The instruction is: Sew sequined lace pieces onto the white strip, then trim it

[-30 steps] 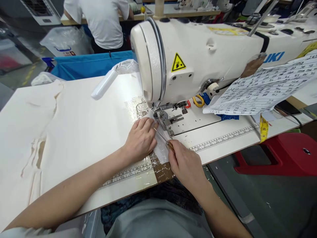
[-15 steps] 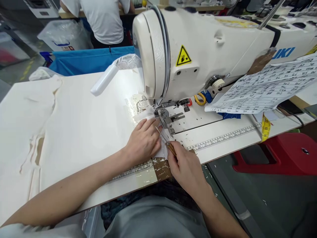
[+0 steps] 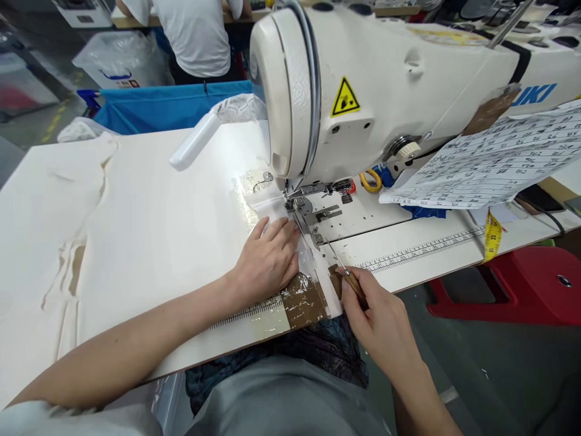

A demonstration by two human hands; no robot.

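Observation:
My left hand lies with its fingers stretched out on white fabric, just in front of the presser foot of the sewing machine. My right hand is closed round the wooden handle of an awl. The awl's thin metal point reaches up and left toward the machine's metal guide plates. Between the hands, a narrow white fabric strip runs from the foot area to the table's front edge. The left fingertips partly hide the fabric near the needle.
Yellow-handled scissors lie behind the needle area. A printed sheet hangs on the right, near a yellow tape measure. A red stool stands below. Beyond the blue cloth bin a person sits.
My right hand has moved right and slightly down with the awl, away from my left hand. The white strip now shows between them. My left hand stays nearly in place.

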